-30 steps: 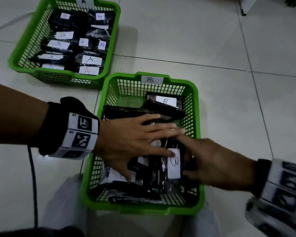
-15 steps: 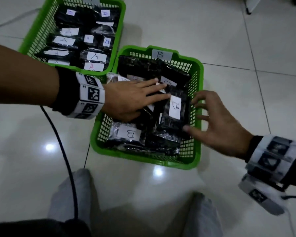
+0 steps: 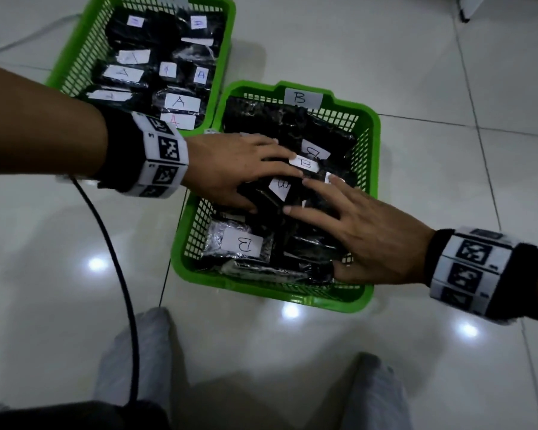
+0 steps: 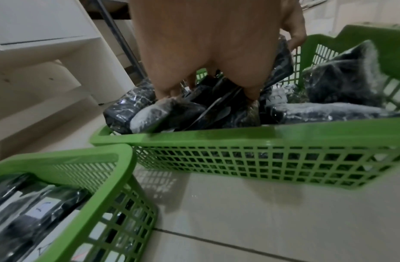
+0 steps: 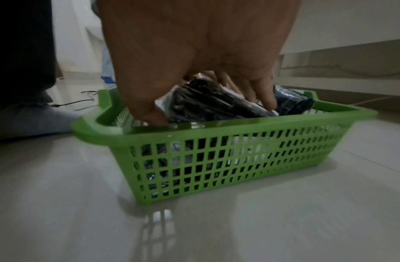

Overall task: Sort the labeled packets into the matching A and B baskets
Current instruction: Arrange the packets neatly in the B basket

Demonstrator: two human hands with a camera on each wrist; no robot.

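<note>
Two green mesh baskets stand on the tiled floor. The A basket (image 3: 75,45) at the upper left holds several black packets with white A labels (image 3: 180,102). The B basket (image 3: 271,293), tagged B (image 3: 302,97) on its far rim, holds several black packets, one with its B label (image 3: 243,246) facing up near the front. My left hand (image 3: 239,169) reaches in from the left and lies flat on the middle packets, fingers straight. My right hand (image 3: 354,225) comes from the right, fingers spread over the same pile, thumb by the near right corner. In the wrist views, the left hand (image 4: 205,53) and right hand (image 5: 194,53) press down on the packets (image 5: 212,104).
A black cable (image 3: 118,274) runs across the floor left of the B basket. My grey-clad knees (image 3: 137,352) are at the bottom edge. A white furniture leg (image 3: 466,7) stands far right; white furniture (image 4: 48,53) rises behind the baskets.
My right hand has moved from the B basket's right rim onto the packets inside. The left hand stays flat on the pile.
</note>
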